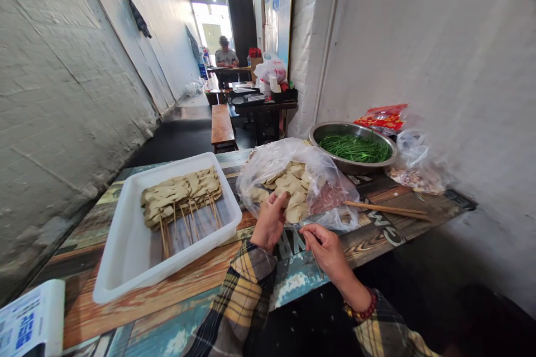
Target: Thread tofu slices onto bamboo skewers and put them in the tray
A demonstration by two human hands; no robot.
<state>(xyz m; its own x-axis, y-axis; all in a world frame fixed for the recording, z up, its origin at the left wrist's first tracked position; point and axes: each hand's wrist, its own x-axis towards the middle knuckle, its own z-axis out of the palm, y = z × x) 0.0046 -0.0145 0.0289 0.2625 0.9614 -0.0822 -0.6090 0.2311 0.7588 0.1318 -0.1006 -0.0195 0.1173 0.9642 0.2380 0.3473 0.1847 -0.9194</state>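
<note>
My left hand reaches into the open mouth of a clear plastic bag filled with flat beige food pieces, fingers curled on one piece at the bag's edge. My right hand is closed in a pinch on a thin bamboo skewer just in front of the bag. To the left stands a white plastic tray holding several skewered beige pieces laid side by side.
A steel bowl of green stalks sits behind the bag. Loose skewers lie at the right, beside more plastic bags. A printed packet is at the front left. Far down the room a person sits at a table.
</note>
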